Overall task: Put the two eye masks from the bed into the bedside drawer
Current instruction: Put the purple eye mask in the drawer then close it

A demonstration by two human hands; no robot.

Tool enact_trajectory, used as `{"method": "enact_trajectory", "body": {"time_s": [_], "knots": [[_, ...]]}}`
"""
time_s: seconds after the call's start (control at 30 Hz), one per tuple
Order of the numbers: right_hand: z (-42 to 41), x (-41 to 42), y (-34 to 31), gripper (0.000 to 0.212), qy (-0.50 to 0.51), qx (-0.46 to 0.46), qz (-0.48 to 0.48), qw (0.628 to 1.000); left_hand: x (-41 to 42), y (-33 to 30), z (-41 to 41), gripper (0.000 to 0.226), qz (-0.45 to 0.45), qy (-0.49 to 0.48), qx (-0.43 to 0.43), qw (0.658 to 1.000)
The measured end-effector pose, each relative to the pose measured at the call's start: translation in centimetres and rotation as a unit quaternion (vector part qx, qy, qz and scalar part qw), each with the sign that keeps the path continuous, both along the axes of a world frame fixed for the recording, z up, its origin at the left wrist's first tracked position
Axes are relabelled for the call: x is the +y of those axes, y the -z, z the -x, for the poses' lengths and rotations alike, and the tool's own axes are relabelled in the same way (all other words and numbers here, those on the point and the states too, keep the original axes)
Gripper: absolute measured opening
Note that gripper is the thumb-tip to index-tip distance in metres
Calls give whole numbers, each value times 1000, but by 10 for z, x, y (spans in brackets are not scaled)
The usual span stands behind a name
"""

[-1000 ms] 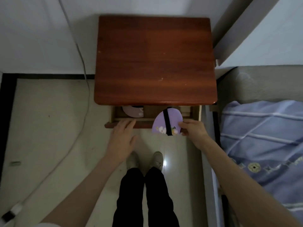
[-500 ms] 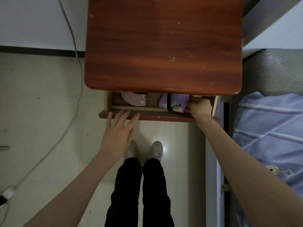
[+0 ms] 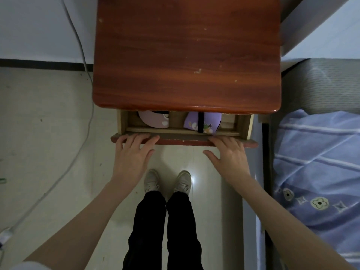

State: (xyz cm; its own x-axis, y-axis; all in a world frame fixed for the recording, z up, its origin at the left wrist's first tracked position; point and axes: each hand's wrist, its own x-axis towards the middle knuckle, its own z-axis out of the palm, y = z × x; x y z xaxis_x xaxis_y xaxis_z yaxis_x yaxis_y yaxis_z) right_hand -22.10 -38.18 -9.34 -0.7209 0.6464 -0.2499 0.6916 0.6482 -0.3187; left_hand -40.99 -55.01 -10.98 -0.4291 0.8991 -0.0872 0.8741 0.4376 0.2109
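Note:
The bedside drawer (image 3: pixel 183 137) stands partly pulled out under the red-brown nightstand top (image 3: pixel 187 55). A pink eye mask (image 3: pixel 153 119) lies in its left part, half hidden under the top. A purple eye mask (image 3: pixel 202 121) with a black strap and small cartoon prints lies in the right part. My left hand (image 3: pixel 134 152) rests flat with its fingers on the left of the drawer's front edge. My right hand (image 3: pixel 228 152) rests flat on the right of that edge, just below the purple mask. Both hands hold nothing.
A bed with a blue striped, flower-printed cover (image 3: pixel 319 172) lies along the right. A white cable (image 3: pixel 85 78) runs down the wall and across the tiled floor on the left. My legs and shoes (image 3: pixel 167 182) stand right before the drawer.
My right hand has let go of the purple mask, which now lies in the drawer, and has come out onto the drawer's front edge. The view has moved closer.

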Motion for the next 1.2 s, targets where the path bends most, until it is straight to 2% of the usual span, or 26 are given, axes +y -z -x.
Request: {"method": "enact_trajectory", "body": {"time_s": [0.13, 0.2, 0.4, 0.5, 0.57, 0.73, 0.97, 1.2], "knots": [[3, 10, 0, 30, -45, -26, -89, 995, 9, 6, 8, 22, -11, 7, 30, 999], [5, 13, -2, 38, -47, -24, -125, 991, 10, 7, 10, 21, -38, 15, 54, 998], [12, 25, -13, 72, -72, 8, -244, 967, 21, -5, 19, 47, -87, -32, 116, 989], [19, 37, -21, 79, -71, -4, -232, 970, 34, -19, 30, 70, -50, -18, 114, 992], [22, 39, -22, 81, -82, -24, -220, 972, 39, -23, 34, 75, -23, 10, 109, 994], [30, 44, -14, 67, -63, -25, -216, 974, 53, -25, 46, 73, -5, 44, 96, 994], [45, 58, -14, 54, -53, -21, -265, 962, 74, -24, 43, 66, 1, -8, 89, 996], [47, 54, -14, 68, -68, -103, -278, 952, 75, -22, 44, 69, 5, -11, 117, 993]]}}
